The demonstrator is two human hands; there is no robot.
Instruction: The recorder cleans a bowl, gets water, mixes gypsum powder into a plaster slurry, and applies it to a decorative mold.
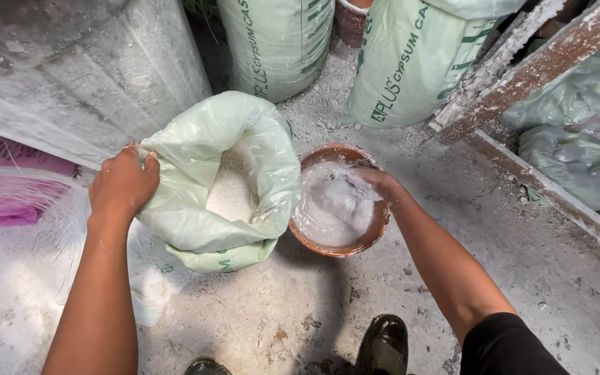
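Two bare hands busy: left hand (122, 184) clenched on the rolled rim of the open pale-green powder sack (225, 182), right hand (373, 182) blurred, grip unclear, in the terracotta bowl (368, 239) touching the sack's 3 o'clock side.

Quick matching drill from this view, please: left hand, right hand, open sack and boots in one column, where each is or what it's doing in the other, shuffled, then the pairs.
Things:
1. left hand
2. right hand
3. open sack
4. boots

Places or states:
A. holds white powder, mouth rolled down
B. in the brown bowl, blurred over a white mix
C. at the bottom edge, dark and glossy
D. gripping the sack's pale green rim

Pairs: 1-D, 2-B, 3-A, 4-C
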